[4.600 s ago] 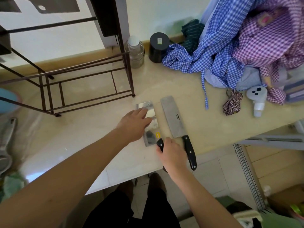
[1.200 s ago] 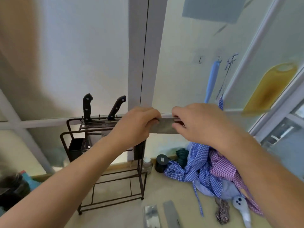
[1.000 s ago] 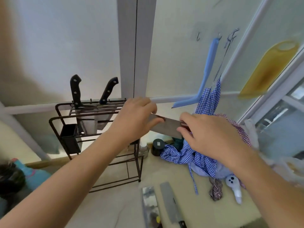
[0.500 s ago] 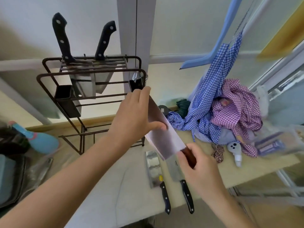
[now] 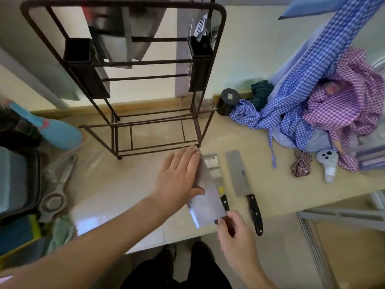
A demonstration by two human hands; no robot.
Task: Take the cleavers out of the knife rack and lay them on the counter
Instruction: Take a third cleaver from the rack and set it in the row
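Third cleaver going down on the worktop, beside the two already laid out.

The right hand (image 5: 235, 236) was closed around the wooden handle of the cleaver (image 5: 205, 197), and the left hand (image 5: 179, 176) lay open, fingers flat along the blade's spine side with the thumb under it. The blade hung just left of the steel-handled cleaver (image 5: 214, 170), low over the worktop (image 5: 125, 184), in front of the knife rack (image 5: 133, 63), where more blades showed. It looked heavy, stiff and slick, best carried by the handle, away from the edge.
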